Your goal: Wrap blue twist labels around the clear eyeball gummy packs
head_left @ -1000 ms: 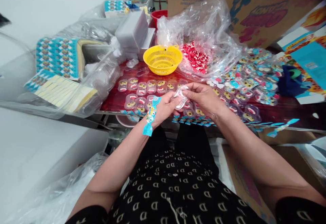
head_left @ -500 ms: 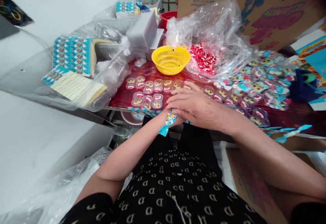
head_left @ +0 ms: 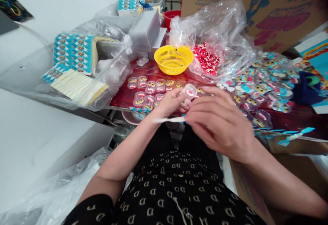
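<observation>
My left hand (head_left: 169,102) is closed on a small clear plastic case (head_left: 190,91) with red and white candy showing inside, held tilted over the table edge. Just right of it is my right hand (head_left: 221,124), slightly blurred, its fingers bent. Between its thumb and fingertips it pinches a narrow paper label (head_left: 171,119), whose pale side shows as it sticks out leftward over my left wrist. Behind and beside the hands, rows of similar cases (head_left: 151,86) with yellow eye-shaped and red candies lie on the dark red table (head_left: 119,99).
A yellow basket (head_left: 173,60) stands behind the rows. Beside it a clear bag (head_left: 212,23) holds red and white candies (head_left: 206,59). Labelled cases (head_left: 266,78) are heaped at right. Label sheets (head_left: 74,52) lie at left. Blue labels (head_left: 297,136) hang along the table's front edge.
My right hand has moved off my left wrist, taking the label that was stuck there. My left hand has come up with a clear case, previously hidden behind my right hand.
</observation>
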`<state>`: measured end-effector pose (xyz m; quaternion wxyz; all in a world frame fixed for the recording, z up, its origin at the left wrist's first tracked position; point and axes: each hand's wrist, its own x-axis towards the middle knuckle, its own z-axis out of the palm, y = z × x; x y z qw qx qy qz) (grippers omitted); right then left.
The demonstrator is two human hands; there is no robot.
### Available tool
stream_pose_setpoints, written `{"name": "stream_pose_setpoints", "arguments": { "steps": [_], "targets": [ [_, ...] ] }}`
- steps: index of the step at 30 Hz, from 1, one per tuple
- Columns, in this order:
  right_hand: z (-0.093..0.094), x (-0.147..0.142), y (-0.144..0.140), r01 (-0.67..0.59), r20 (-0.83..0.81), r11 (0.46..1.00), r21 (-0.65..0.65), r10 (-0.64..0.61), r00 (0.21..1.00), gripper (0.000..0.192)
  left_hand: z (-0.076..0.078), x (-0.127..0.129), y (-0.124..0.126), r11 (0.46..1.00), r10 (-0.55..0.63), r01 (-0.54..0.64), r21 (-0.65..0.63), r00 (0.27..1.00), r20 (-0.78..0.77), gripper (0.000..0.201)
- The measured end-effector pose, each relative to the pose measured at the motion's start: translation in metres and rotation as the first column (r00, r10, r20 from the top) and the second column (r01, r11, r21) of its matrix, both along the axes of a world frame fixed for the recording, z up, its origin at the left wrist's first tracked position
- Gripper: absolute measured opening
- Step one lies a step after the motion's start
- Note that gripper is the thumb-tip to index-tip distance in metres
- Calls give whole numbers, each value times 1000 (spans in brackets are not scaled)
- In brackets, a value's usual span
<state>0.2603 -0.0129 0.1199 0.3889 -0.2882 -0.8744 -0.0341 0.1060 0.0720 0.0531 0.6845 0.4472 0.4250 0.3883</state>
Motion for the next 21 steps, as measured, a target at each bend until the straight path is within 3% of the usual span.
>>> {"name": "stream_pose_setpoints", "arguments": {
  "steps": [2, 4, 6, 8, 11, 15, 21],
  "targets": [
    [-8, 6, -1, 167, -158, 974, -152, -191, 969, 10, -1, -1, -4, 1000, -25, 25, -15, 1000, 4, 4],
    [-23, 12, 7, 236, -306, 893, -384, -364, 880, 6, -4, 0, -11, 1000, -17, 17, 3, 1000, -1, 9],
    [-38, 14, 19, 152, -396, 794, -589, -447, 802, 6, -8, 2, -18, 999, 5, -5, 40, 1000, 3, 9],
    [-50, 12, 28, 49, -430, 718, -694, -468, 772, 14, -10, 5, -25, 996, 36, -38, 75, 999, 23, 7],
    [-55, 4, 35, 37, -407, 664, -747, -501, 764, 20, -11, 9, -30, 994, 56, -60, 87, 997, 43, 7],
    [-52, -7, 36, 118, -366, 638, -761, -572, 734, 21, -9, 10, -31, 995, 62, -66, 75, 996, 60, 11],
    [-51, -15, 36, 129, -365, 605, -786, -622, 693, 22, -4, 9, -33, 997, 77, -78, 18, 994, 78, 10]
  ]
}}
